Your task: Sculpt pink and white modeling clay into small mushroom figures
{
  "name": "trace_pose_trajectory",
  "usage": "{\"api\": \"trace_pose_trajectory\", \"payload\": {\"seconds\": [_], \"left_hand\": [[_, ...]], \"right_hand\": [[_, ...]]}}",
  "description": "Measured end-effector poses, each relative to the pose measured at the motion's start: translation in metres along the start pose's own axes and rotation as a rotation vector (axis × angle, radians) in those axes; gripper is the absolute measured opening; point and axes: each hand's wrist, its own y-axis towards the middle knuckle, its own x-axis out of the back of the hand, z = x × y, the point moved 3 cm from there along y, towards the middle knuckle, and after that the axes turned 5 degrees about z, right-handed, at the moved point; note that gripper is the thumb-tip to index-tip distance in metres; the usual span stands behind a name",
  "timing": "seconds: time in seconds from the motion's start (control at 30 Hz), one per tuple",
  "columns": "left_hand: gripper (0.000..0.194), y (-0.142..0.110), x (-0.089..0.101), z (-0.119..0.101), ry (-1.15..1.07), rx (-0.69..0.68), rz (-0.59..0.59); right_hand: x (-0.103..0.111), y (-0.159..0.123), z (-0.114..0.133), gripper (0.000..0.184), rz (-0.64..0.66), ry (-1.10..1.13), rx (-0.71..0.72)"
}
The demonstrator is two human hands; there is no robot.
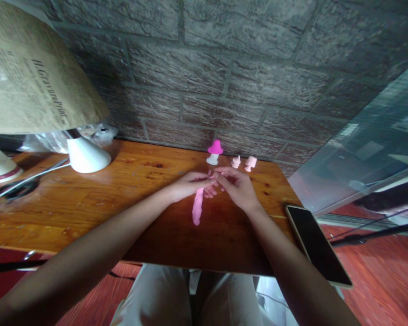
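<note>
My left hand (pixel 192 184) and my right hand (pixel 237 186) meet above the middle of the wooden table, their fingertips together in a pinch. A long, flattened strip of pink modelling clay (pixel 197 208) reaches down toward me from under the left fingers. Whether its lower end hangs or rests on the wood, I cannot tell. The fingers hide most of what lies between the two hands. Just beyond them stands a small mushroom (pixel 215 151) with a bright pink cap and a whitish stem. To its right are two small pale pink figures, one rounded (pixel 235 161) and one blocky (pixel 250 163).
At the left stand a lamp with a white base (pixel 88 156) and printed shade (pixel 37 77), a paper cup (pixel 0 163), and black-handled scissors (pixel 18 188). A phone (pixel 318 244) lies at the table's right edge. A grey brick wall (pixel 204 72) rises behind.
</note>
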Motion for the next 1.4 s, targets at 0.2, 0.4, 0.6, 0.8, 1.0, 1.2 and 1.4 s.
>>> {"api": "trace_pose_trajectory", "payload": {"seconds": [0.2, 0.4, 0.6, 0.8, 1.0, 1.2, 1.4], "left_hand": [[0.048, -0.0007, -0.0004, -0.001, 0.003, 0.024, -0.012], [0.047, -0.0012, -0.0011, -0.0017, 0.009, 0.021, -0.022], [0.048, -0.0013, -0.0017, -0.0021, 0.009, 0.03, -0.021], [0.05, -0.0014, -0.0035, -0.0037, 0.009, 0.03, 0.013], [0.048, -0.0005, -0.0042, -0.0028, 0.009, 0.006, 0.034], [0.047, -0.0002, -0.0046, -0.0033, 0.036, 0.005, 0.028], [0.047, -0.0001, -0.0048, -0.0029, 0.067, 0.008, 0.02]], "right_hand": [[0.0005, -0.0005, 0.0002, 0.034, -0.022, -0.007, -0.006], [0.0016, 0.0002, 0.001, 0.034, -0.04, -0.028, -0.009], [0.0014, -0.0002, 0.0001, 0.034, -0.034, -0.035, -0.011], [0.0021, -0.0006, 0.0005, 0.036, -0.028, -0.07, 0.003], [0.0008, -0.0007, 0.0007, 0.035, 0.007, -0.044, -0.003], [0.0004, -0.0009, 0.0004, 0.034, 0.015, -0.067, -0.01], [0.001, -0.0008, -0.0005, 0.033, -0.012, -0.065, -0.009]]}}
